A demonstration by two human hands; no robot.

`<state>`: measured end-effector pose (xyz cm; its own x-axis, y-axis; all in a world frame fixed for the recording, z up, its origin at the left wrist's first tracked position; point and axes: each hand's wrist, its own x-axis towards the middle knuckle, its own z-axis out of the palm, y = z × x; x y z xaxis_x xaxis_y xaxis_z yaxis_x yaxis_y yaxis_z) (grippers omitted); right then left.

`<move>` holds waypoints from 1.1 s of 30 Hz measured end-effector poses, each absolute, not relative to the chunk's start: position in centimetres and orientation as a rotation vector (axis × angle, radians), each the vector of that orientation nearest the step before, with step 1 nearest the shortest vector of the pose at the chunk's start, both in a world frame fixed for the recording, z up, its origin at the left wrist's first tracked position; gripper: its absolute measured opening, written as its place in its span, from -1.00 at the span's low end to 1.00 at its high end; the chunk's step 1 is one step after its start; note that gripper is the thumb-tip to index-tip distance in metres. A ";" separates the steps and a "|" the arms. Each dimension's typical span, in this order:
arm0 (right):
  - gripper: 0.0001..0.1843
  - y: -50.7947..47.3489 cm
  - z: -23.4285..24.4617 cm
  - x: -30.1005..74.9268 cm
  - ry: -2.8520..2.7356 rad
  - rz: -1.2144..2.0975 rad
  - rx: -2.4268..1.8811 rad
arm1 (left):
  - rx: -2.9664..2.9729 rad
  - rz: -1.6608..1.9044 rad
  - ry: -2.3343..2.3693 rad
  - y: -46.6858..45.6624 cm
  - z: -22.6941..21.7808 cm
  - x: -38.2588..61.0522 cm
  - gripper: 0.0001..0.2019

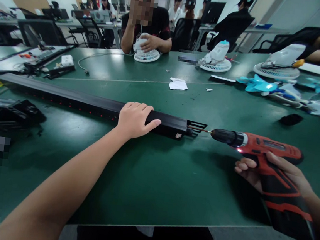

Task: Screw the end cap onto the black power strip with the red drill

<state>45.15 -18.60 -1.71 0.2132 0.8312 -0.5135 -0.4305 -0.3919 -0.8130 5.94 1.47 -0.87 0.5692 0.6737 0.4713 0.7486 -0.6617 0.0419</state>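
Observation:
A long black housing (97,106), bar-shaped with a row of small red marks along its side, lies across the table. My left hand (136,121) grips it near its right end, fingers over the top and thumb stretched along it. In my right hand (258,171) is a red and black cordless drill (273,149), held by its handle with its light on. The drill's long thin bit (203,130) reaches left into the slotted black end piece (197,125) of the housing. Whether the tip touches a screw is hidden.
Black parts (9,113) lie at the left, with a power strip (63,65) behind. Across the green table (154,189) a person (156,30) handles a white fan (147,56). Other fan parts (216,62), blue blades (260,85) and paper scraps (178,85) lie farther back.

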 end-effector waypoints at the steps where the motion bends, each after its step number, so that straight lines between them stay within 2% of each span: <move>1: -0.57 -18.6 -1.8 45.3 -0.419 1.444 -1.385 | -2.636 -0.691 -1.200 1.5 -0.9 5.9 -0.33; 24: -0.55 -18.7 -1.1 44.4 -0.346 1.384 -1.427 | -2.622 -0.672 -1.208 1.5 -1.0 6.0 -0.35; 33: -0.63 -18.6 -1.0 44.3 -0.404 1.389 -1.415 | -2.633 -0.653 -1.233 1.2 -0.7 6.1 -0.35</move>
